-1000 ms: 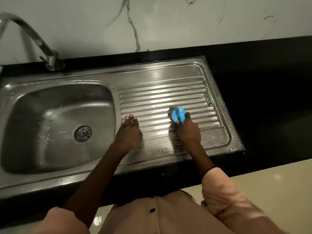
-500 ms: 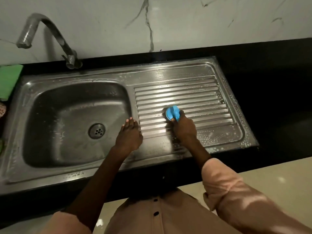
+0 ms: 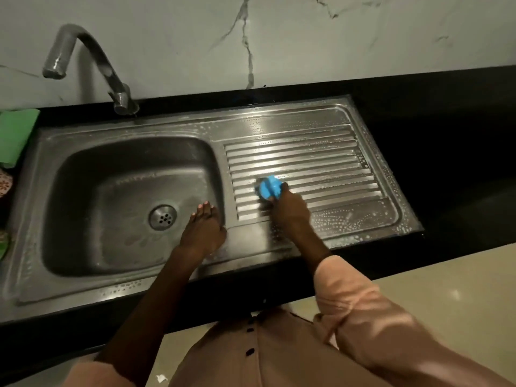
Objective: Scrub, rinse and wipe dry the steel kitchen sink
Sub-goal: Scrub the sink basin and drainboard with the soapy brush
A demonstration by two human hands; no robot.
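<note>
Head view: sink is set in the black counter, basin on the left, ribbed drainboard on the right. Basin holds no loose items, just a wet film and the drain near the middle of its floor. Drainboard has soap bubbles along its right and front margins, thickest in the front right corner.

My right hand is on the drainboard, fingers curled round a blue scrubber, which sits on the ribs toward their left end, about mid-depth. My left hand lies flat, fingers straight and together, holding nothing, on the strip between basin and drainboard, fingertips reaching over the basin's right rim.

Tap rises from the back left corner of the sink and arcs left, its spout ending over the back left rim; no water visible from it. A green cloth lies on the counter just left of the sink, touching or nearly touching its edge, cannot tell which. Below it at the frame edge is something patterned, too cropped to identify.

Room: the ribs run on to the right of the scrubber with nothing on them. Beyond the sink's right edge there is bare counter. Marble wall stands close behind, with a narrow counter strip between. Front edge of the counter is against my torso; pale floor shows to the right.
</note>
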